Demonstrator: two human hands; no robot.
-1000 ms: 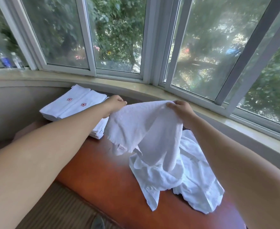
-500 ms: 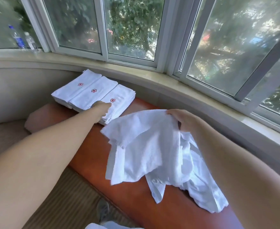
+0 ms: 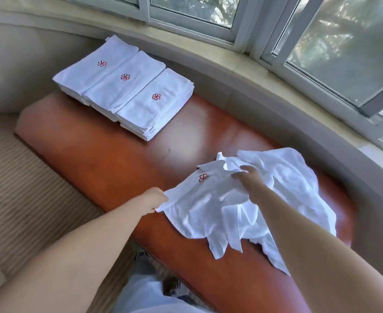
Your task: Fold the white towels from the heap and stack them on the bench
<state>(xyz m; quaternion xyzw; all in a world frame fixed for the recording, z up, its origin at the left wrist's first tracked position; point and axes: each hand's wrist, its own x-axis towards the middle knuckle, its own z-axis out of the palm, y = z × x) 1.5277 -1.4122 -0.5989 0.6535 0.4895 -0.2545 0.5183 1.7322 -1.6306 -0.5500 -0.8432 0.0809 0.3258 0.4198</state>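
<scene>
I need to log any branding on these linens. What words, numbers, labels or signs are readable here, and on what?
No readable words or numbers anywhere.
Red pinwheel-flower emblem, no letters: one on top of each of the three folded stacks.
Same red emblem, partly creased: on the loose towel held by the left hand and right hand.

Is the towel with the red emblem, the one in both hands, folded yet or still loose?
Loose. The towel lies rumpled and uneven over the heap, the left hand pinching one edge, the right hand gripping another.
</scene>
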